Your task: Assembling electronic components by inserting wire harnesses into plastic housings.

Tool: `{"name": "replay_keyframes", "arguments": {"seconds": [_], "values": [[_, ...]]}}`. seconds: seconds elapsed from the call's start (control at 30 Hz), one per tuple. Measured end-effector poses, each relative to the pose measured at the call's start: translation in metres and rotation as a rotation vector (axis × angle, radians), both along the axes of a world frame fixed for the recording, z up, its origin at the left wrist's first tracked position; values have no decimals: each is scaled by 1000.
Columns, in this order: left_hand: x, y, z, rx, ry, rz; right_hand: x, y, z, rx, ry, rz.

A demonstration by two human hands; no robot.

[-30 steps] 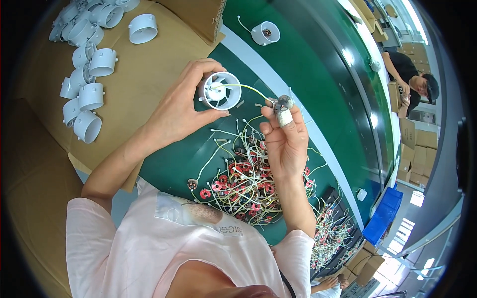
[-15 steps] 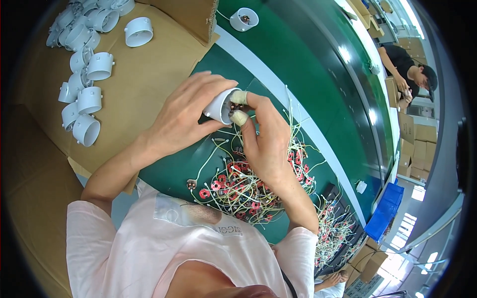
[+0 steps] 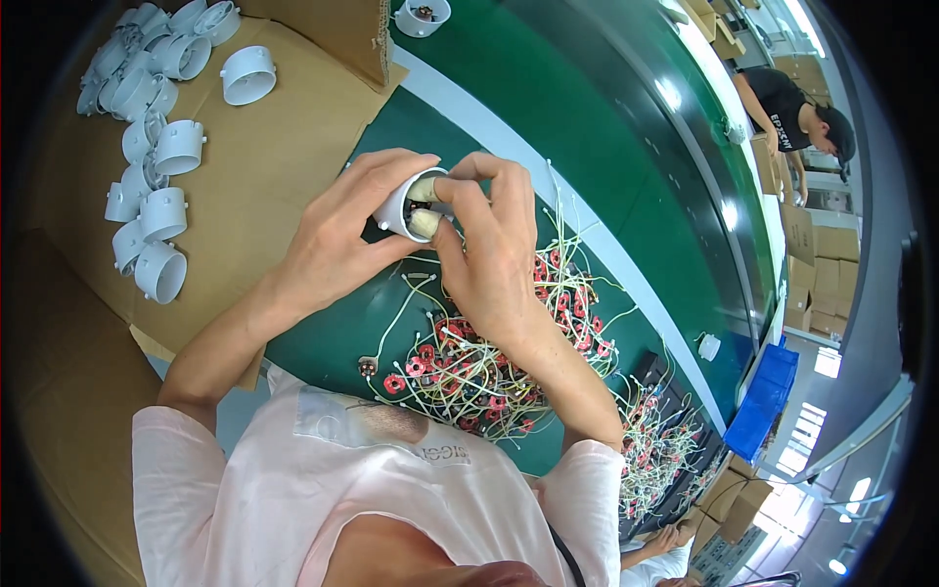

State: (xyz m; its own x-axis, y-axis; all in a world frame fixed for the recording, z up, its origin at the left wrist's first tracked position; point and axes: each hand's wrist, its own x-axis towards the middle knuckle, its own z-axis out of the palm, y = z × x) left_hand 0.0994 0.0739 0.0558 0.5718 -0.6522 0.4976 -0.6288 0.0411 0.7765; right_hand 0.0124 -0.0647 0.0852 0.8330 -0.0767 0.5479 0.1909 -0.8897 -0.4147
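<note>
My left hand (image 3: 342, 217) is wrapped round a short white plastic cup (image 3: 392, 211), its open mouth facing right. The thumb and forefinger of my right hand (image 3: 494, 256), both with pale covers on the tips, reach into that mouth. Between them sits a small dark and copper-coloured part (image 3: 422, 206), mostly hidden by the fingers and the rim. Below my hands, on the green work surface (image 3: 328, 328), lies a tangled heap of red round parts with pale wires (image 3: 489, 377). A single copper-coloured part with a wire (image 3: 368, 366) lies left of the heap.
At left, an opened cardboard box (image 3: 249, 161) holds many white cups (image 3: 161, 272). Beyond a pale strip runs a green belt (image 3: 577, 127) carrying a filled cup (image 3: 424, 15). More wired parts (image 3: 655, 455) and a blue bin (image 3: 763, 401) are at right. A co-worker (image 3: 797, 122) stands across.
My right fingertips have gone deeper into the white cup, and both hands have shifted a little left in view. The filled cup on the belt has moved up and left.
</note>
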Motion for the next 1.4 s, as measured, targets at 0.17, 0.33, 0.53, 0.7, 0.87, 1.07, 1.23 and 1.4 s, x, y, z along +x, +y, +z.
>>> {"name": "replay_keyframes", "arguments": {"seconds": [0.17, 0.33, 0.53, 0.7, 0.87, 1.07, 1.23, 1.4], "values": [[-2, -1, -2, -24, 47, 14, -2, 1, -2, 314, 129, -10], [-2, -2, -5, -34, 27, 18, 0, 1, -4, 557, 250, 10], [6, -5, -3, 77, -8, 24, 10, -9, -21, 614, 198, 30], [71, 5, 17, 292, -705, 673, 32, -89, -11, 410, 176, -216], [135, 37, -18, 684, -557, 754, 39, -132, -17, -456, -188, -360], [78, 8, -23, 408, -258, 311, -36, -22, 18, -186, 705, 275], [16, -14, -12, 261, -268, -62, -47, -9, 8, -509, 807, 225], [5, -5, -2, 367, -411, 35, -42, -12, 26, -575, 675, 275]]}}
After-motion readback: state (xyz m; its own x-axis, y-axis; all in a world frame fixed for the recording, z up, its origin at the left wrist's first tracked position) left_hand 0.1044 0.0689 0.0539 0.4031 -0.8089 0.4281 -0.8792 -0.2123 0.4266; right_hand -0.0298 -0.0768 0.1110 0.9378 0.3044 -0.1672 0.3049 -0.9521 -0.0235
